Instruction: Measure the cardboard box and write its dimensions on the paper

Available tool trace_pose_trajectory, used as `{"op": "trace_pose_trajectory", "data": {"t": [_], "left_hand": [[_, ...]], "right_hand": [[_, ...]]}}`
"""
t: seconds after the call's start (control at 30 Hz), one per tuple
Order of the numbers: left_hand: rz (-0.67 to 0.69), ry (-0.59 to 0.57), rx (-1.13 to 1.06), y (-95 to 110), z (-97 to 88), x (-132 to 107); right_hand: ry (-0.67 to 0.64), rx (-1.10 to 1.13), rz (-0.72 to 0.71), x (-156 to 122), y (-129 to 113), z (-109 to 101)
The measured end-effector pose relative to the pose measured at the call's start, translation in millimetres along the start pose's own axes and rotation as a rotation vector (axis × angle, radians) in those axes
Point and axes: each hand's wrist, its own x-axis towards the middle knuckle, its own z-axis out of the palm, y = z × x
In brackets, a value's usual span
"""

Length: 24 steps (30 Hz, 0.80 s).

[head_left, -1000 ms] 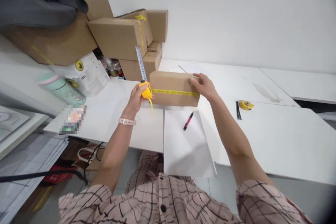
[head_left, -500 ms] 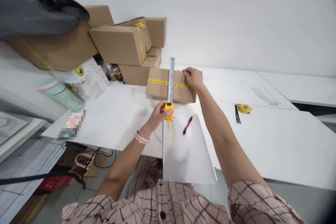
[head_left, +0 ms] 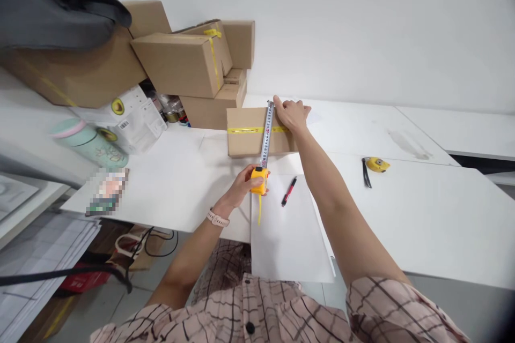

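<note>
Well, down at the bottom of the frame there's a checked pink shirt (head_left: 225,317), and just beyond it a white sheet of paper (head_left: 289,241) jutting over the near edge of the white table (head_left: 169,187). Left of that sheet comes a wrist with a pale pink band (head_left: 218,218), and the left hand (head_left: 245,185) is wrapped firmly round a yellow tape measure (head_left: 258,182), its yellow strap dangling over the paper. A red and black pen (head_left: 288,191) lies on the sheet, just right of the tape. Past it, in the middle of the frame, a small cardboard box (head_left: 245,143) with a yellow strip sits on the table, and the metal blade (head_left: 266,136) runs out across it. The right hand (head_left: 293,114) is over the box's right end, fingers partly bent, one fingertip just beside the blade's far end; I can't tell whether it grips anything. Another yellow tape measure (head_left: 377,164) rests right of centre, well apart. Over at the left stands a tilted mint flask (head_left: 94,144), with a white carton (head_left: 139,123) beside it, and stacked cardboard boxes (head_left: 177,64) at upper left, near the white wall (head_left: 354,27).
</note>
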Motion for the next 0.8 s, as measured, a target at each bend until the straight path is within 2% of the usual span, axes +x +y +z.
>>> {"op": "trace_pose_trajectory", "data": {"t": [0.23,0.47,0.6,0.8], "left_hand": [[0.039,0.053,-0.058,-20,20.1,4],[0.070,0.080,-0.073,-35,37.2,6],[0.096,0.076,-0.043,-39,36.9,7],[0.048,0.045,-0.064,-33,22.2,2]], "right_hand": [[-0.031,0.013,0.045,7,4,5],[0.015,0.014,-0.017,12,11,14],[0.008,0.009,0.005,12,10,14],[0.033,0.028,0.026,9,7,17]]}}
